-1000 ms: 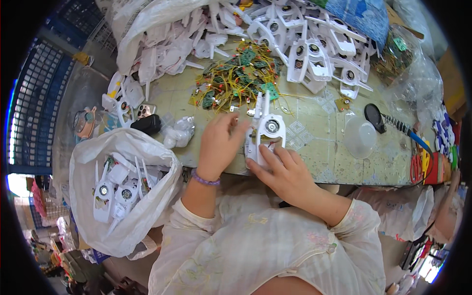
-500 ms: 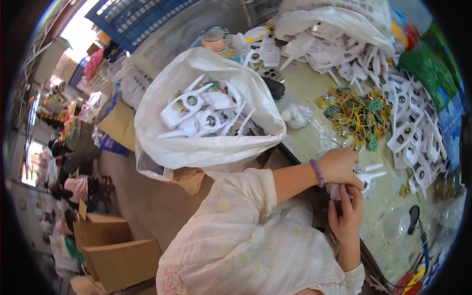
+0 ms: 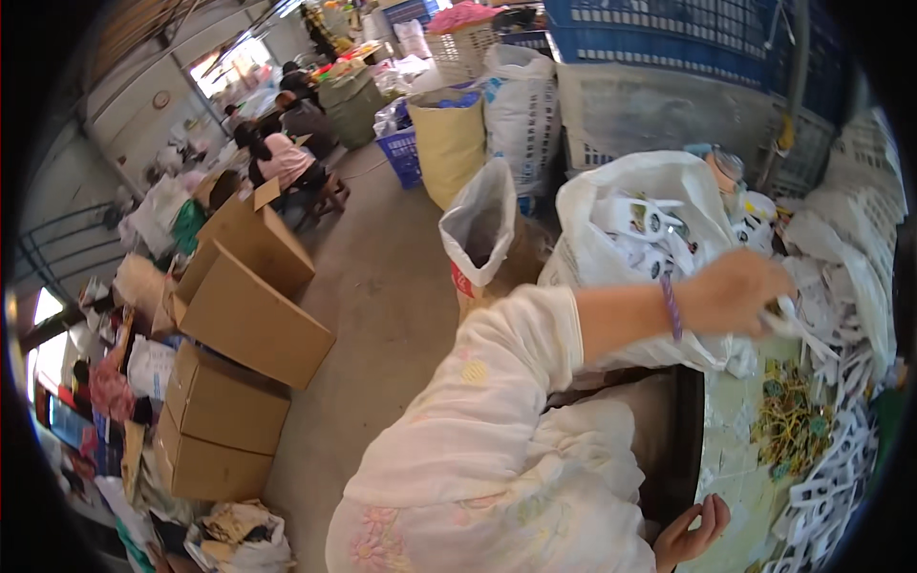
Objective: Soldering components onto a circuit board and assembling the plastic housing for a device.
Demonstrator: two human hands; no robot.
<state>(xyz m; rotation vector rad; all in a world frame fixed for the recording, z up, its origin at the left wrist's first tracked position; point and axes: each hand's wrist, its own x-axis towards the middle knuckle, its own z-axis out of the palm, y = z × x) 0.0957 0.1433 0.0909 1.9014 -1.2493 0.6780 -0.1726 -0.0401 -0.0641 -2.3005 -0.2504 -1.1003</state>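
My left hand, with a purple bead bracelet at the wrist, is raised near the right side of the white sack. Motion blurs it, but its fingers are closed on a white plastic part with a thin arm sticking out. White plastic housings with round dark centres lie inside that sack. Low at the table's edge, my right hand has its fingers loosely bent and apart, with nothing seen in them. Between the hands lies a heap of green circuit boards with yellow wires.
More white housings are piled along the table's right side, below a white bag. An upright open sack and a yellow sack stand on the floor. Cardboard boxes are at left; people sit far back.
The view has swung left. My left hand has left my right hand and moved out toward the sack with the white plastic part. My right hand has opened and is apart from it.
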